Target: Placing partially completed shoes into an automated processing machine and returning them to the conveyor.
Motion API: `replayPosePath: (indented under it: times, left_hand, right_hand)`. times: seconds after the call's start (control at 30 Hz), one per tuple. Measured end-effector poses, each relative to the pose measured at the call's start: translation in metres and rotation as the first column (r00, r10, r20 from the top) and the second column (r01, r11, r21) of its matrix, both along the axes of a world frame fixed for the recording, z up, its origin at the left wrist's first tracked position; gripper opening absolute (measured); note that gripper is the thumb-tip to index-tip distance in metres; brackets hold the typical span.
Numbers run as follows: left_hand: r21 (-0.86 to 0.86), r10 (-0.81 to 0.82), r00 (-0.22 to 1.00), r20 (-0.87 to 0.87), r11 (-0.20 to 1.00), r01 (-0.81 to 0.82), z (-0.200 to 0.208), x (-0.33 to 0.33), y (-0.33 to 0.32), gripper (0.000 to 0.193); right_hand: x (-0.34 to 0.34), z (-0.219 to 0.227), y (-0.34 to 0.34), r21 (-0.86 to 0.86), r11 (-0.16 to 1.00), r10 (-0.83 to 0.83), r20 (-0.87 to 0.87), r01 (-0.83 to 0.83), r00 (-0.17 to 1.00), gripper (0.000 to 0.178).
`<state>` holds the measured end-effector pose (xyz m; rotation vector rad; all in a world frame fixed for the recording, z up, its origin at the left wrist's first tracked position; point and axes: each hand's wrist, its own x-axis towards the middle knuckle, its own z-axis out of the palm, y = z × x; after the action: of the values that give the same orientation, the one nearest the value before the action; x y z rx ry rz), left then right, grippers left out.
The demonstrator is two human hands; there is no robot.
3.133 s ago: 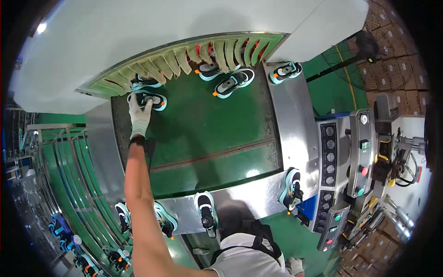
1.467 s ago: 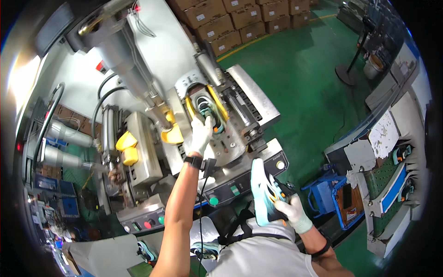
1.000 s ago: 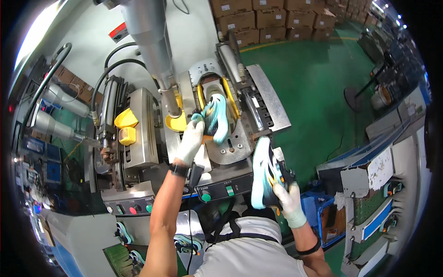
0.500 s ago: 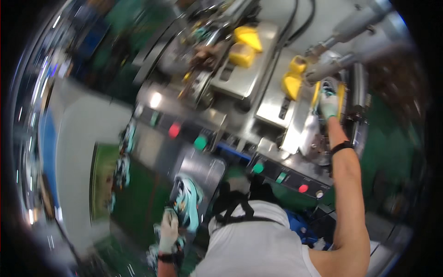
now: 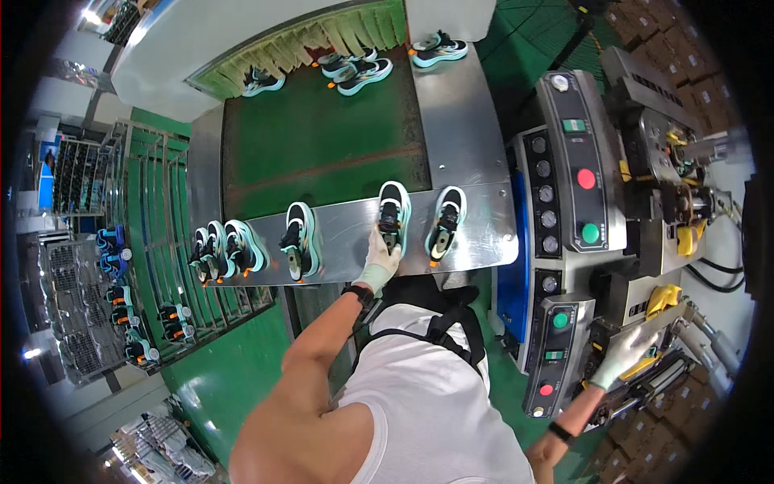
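My left hand (image 5: 380, 262), in a white glove, grips the heel end of a black, white and mint sneaker (image 5: 393, 208) standing on the metal ledge (image 5: 339, 234). Just right of it is a second sneaker (image 5: 446, 223); to its left stands another sneaker (image 5: 299, 239). My right hand (image 5: 626, 355), gloved too and slightly blurred, reaches out to the far right. Its fingers look stretched out beside the yellow pads (image 5: 663, 300) of the pressing machine (image 5: 556, 331), and I see no shoe in it.
Beyond the ledge runs a green conveyor belt (image 5: 322, 145) under a fringed curtain (image 5: 306, 44), with several sneakers on it. More sneakers (image 5: 242, 246) crowd the ledge's left end. A wire rack (image 5: 153, 185) stands at left. Buttons and gauges line the machine's front panel (image 5: 574, 161).
My view has swung left toward the conveyor. My left hand now grips a sneaker on the ledge. My right hand, earlier on a shoe in the machine, now shows none.
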<state>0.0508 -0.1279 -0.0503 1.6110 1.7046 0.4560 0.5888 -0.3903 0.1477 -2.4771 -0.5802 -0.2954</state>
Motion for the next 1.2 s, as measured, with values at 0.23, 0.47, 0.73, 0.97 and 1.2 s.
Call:
replayPosePath:
  times: [0.23, 0.47, 0.73, 0.97, 1.2]
  left_hand:
    - [0.17, -0.137, 0.99, -0.044, 0.975, 0.142, 0.123, -0.128, 0.03, 0.051]
    - [-0.041, 0.287, 0.958, -0.005, 0.957, -0.287, 0.023, -0.22, 0.009, 0.086]
    - [-0.154, 0.251, 0.966, -0.055, 0.954, -0.256, 0.005, -0.206, 0.057, 0.053]
    - [-0.373, -0.128, 0.952, 0.28, 0.899, 0.23, 0.106, -0.058, 0.14, 0.051]
    - [-0.25, -0.847, 0.374, 0.378, 0.296, 0.922, 0.177, 0.109, 0.057, 0.043]
  right_hand:
    - [-0.164, -0.07, 0.087, -0.222, 0.96, 0.115, -0.243, -0.171, 0.963, 0.081]
    - [-0.353, -0.016, 0.259, 0.218, 0.771, 0.433, -0.868, -0.598, 0.242, 0.089]
    - [-0.435, -0.161, 0.328, -0.119, 0.643, 0.504, -0.678, -0.757, 0.535, 0.08]
    - [-0.376, -0.077, 0.284, 0.278, 0.935, 0.347, -0.847, -0.222, 0.404, 0.085]
    - [-0.357, 0.018, 0.102, 0.45, 0.812, 0.054, -0.692, 0.372, 0.72, 0.071]
